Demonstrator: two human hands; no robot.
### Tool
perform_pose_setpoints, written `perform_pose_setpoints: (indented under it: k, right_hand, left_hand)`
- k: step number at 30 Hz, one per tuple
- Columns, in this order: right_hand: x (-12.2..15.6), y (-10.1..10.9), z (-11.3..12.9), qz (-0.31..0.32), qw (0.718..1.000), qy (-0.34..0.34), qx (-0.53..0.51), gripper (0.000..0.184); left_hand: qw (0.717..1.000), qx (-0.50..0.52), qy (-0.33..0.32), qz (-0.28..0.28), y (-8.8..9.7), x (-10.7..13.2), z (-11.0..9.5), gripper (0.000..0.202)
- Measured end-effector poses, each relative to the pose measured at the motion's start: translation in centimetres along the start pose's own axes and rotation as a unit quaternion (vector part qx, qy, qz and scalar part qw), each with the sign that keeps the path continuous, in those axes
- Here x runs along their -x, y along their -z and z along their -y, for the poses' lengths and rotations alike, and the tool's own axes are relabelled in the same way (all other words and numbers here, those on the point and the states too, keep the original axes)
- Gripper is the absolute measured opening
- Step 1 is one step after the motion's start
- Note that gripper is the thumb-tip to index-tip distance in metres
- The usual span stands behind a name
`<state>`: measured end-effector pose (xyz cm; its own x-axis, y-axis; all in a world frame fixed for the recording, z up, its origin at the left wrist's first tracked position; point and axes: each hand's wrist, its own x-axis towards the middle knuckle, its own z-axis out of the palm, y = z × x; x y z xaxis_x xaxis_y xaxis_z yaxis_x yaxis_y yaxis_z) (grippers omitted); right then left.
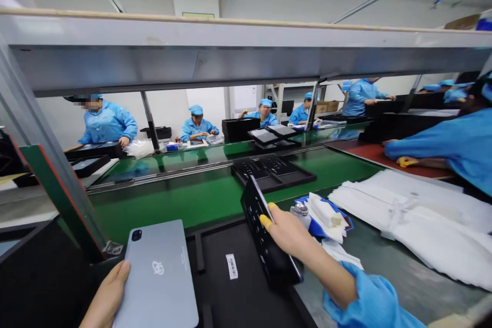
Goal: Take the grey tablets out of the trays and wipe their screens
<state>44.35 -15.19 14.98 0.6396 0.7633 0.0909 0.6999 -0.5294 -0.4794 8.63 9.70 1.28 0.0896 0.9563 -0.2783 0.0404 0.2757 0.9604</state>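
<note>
My left hand [105, 294] grips the left edge of a grey tablet [159, 277], back side up with its camera and logo showing, at the bottom left. My right hand [286, 233], with yellow finger cots on two fingertips, holds a black moulded tray [265, 236] tilted up on its edge. Both are above a black flat tray [238, 292] bearing a white barcode label [231, 266]. My right sleeve is blue.
A green conveyor belt [180, 200] runs across, carrying a black tray [272, 169]. White cloths [415, 220], a small bottle [302, 212] and blue-white wipes [326, 215] lie at right. A co-worker's blue sleeve [442, 146] reaches in at right. Several blue-clad workers sit beyond the belt.
</note>
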Motion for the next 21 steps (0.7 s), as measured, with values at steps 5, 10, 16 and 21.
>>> perform_pose_setpoints:
  k: [5,10,16,21]
  right_hand:
    - [1.3,-4.0,5.2,-0.024,0.982,0.100,0.161,0.043]
    - [1.4,-12.4,7.4,0.043,0.966,0.229,0.113,0.068]
    - [-0.5,-17.0,6.3,0.097,0.964,0.237,0.070,0.058]
    - [-0.4,-14.5,4.9,0.131,0.968,0.216,0.000,0.064]
  left_hand:
    - [0.997,-0.065,0.009,0.027,-2.0,-1.9,1.3,0.025]
    - [0.986,-0.163,-0.015,-0.009,-1.9,-3.9,3.1,0.021]
    - [0.973,-0.211,-0.089,0.010,-1.1,-4.6,4.1,0.037]
    - [0.968,-0.232,-0.093,0.031,0.2,-5.9,5.7,0.054]
